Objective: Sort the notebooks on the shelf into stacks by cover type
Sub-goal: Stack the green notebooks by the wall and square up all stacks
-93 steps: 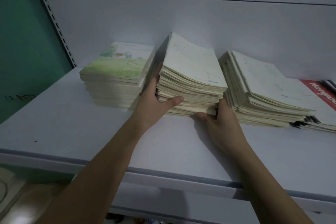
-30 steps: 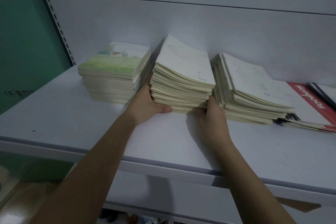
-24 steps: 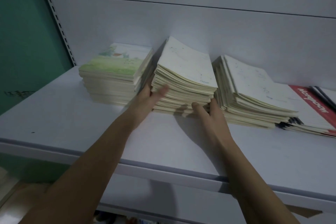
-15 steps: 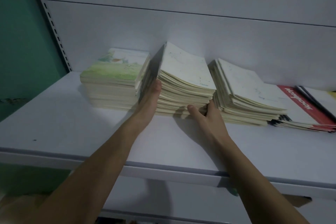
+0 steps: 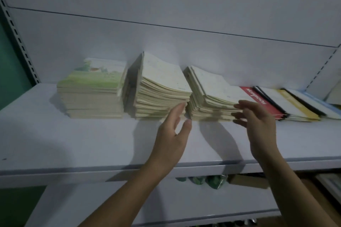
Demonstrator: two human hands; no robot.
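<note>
The notebooks sit in a row on the white shelf, against its back panel. From the left of the row you have 3 thick stacks standing close beside one another:

1. The green-cover stack, squared up, with a green landscape print on its top cover.
2. The middle cream stack, with its top cover tilted, higher at the left edge, and its lower page edges fanned out unevenly.
3. The right cream stack, leaning to the right and partly lying over the flat notebooks beside it.

To the right of stack 3, a low overlapping spread lies flat: a red-cover notebook with white lettering, then a yellow-banded notebook, then a blue-edged notebook at the far right. Dark bound edges show between them.

Your left hand is raised over the shelf in front of the gap between stacks 2 and 3. Its grip is released: fingers straight, thumb spread, holding nothing. The fingertips reach the lower right corner of stack 2; contact cannot be confirmed because of blur.

Your right hand hovers at the right front corner of stack 3. Its grip is also released: fingers spread and loosely extended toward the page edges, holding nothing.

Below the shelf edge, green wrapped items and a brown box show on a lower level.
</note>
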